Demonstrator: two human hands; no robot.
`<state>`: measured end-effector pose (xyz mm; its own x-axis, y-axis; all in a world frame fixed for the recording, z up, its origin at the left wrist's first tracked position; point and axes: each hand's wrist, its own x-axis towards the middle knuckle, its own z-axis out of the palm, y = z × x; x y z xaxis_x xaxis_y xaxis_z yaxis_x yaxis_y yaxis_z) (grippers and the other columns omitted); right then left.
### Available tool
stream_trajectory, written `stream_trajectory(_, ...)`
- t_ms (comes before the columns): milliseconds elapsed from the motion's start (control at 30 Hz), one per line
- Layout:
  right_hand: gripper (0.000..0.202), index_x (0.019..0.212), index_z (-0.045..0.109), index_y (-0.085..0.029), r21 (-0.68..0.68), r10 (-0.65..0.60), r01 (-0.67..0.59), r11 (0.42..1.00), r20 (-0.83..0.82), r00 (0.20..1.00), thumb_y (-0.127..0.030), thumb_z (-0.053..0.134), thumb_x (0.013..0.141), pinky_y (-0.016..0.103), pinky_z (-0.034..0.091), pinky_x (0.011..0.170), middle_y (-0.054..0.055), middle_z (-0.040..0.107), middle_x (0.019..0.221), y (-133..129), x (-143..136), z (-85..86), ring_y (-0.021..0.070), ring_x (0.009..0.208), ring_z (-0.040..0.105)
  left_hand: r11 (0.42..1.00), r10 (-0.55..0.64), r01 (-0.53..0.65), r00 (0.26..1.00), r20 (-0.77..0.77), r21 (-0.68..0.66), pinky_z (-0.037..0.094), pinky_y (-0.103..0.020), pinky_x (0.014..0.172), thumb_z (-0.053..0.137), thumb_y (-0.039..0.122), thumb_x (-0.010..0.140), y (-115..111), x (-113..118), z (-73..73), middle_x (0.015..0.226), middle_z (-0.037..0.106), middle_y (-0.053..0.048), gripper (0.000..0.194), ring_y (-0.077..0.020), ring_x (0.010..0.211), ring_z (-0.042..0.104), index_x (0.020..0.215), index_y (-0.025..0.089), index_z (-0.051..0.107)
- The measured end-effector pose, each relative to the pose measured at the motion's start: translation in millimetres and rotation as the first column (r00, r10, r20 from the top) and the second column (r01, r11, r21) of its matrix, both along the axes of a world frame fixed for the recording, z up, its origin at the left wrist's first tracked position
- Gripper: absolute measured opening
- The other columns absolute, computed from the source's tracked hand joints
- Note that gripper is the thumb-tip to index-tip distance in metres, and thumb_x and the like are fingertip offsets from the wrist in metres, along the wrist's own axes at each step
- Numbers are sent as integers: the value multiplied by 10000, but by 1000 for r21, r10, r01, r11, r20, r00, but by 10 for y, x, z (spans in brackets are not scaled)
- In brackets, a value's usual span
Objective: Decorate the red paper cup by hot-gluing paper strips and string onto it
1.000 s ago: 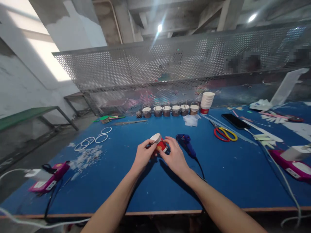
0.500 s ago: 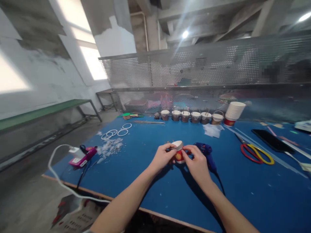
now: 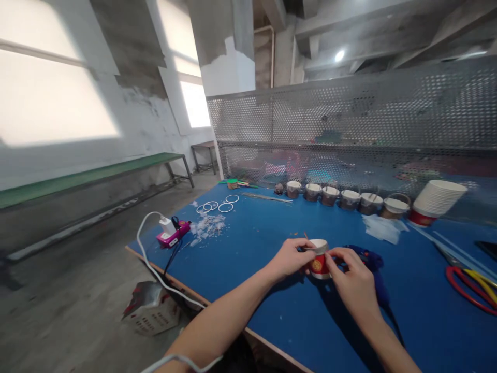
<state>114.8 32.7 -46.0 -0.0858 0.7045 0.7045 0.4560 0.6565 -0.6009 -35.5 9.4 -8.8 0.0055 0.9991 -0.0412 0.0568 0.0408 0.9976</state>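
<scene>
A small red paper cup with a gold emblem and a pale band around its top is between my hands, low over the blue table. The fingers of my left hand pinch its upper left side near the rim. From the right, my right hand presses thumb and fingertips against the cup's upper side. Both hands are closed on it, and my fingers cover part of the band. Just beyond my right hand lies a dark blue glue gun, partly hidden by that hand.
Several small pails line the table's back, beside a stack of paper cups. Thin white sheets and scissors lie rightward. White rings, white scraps and a purple power strip are leftward. A mesh panel stands behind.
The camera has turned left, so the table and hands appear farther right and the phone is mostly out of view. Both hands keep hold of the paper cup, in nearly the same pose.
</scene>
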Motion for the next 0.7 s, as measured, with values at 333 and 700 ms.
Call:
stream_trajectory(333, 249, 743, 609, -207, 60, -7, 7, 998, 2, 1000, -382, 517, 894, 280, 453, 592, 44, 655, 768, 17, 0, -7, 184, 667, 617, 999, 11, -10, 1000, -13, 50, 368, -188, 406, 588, 150, 652, -7, -5, 17, 487, 536, 60, 54, -60, 383, 461, 687, 143, 629)
stream_trajectory(700, 195, 746, 593, -208, 9, -30, 30, 1000, 10, 999, -242, 486, 904, 278, 481, 651, 40, 633, 792, -22, -53, 118, 166, 689, 609, 999, -25, 27, 998, -64, 37, 392, -192, 415, 518, 194, 615, 54, -64, 56, 461, 570, 36, 212, -97, 408, 519, 773, 149, 651)
